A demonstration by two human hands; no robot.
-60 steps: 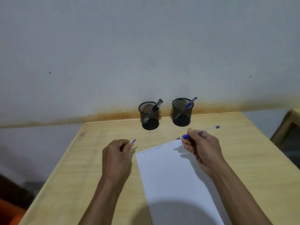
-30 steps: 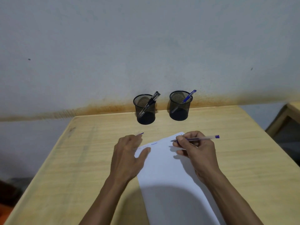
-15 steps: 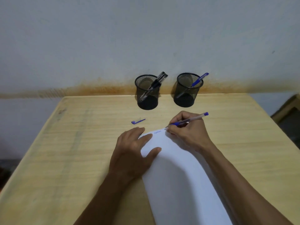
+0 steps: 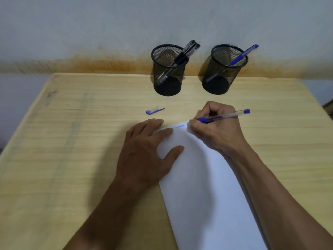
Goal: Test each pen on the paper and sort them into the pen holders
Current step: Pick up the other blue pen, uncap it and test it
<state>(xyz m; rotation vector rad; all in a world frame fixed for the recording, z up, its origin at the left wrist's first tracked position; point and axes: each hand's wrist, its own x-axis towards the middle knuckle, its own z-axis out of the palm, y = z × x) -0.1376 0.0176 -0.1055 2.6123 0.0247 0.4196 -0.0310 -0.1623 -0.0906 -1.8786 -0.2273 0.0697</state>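
Note:
A white sheet of paper [image 4: 203,186] lies on the wooden table [image 4: 72,141], with small blue scribbles near its top edge. My right hand [image 4: 216,130] grips a clear blue pen [image 4: 225,115], its tip down at the paper's top edge. My left hand [image 4: 146,152] rests flat with spread fingers on the paper's left corner. The pen's blue cap [image 4: 154,111] lies loose on the table above my left hand. Two black mesh pen holders stand at the back: the left holder [image 4: 168,76] has black pens, the right holder [image 4: 223,74] has a blue pen [image 4: 243,55].
The table backs onto a pale wall with a rusty stain along its base. A dark piece of furniture [image 4: 328,105] shows past the table's right edge. Bare wood spreads to the left of my left hand.
My left hand put the blue cap down on the table and moved onto the paper, flat. My right hand brought the pen tip down to the paper's top edge. The camera tilted down.

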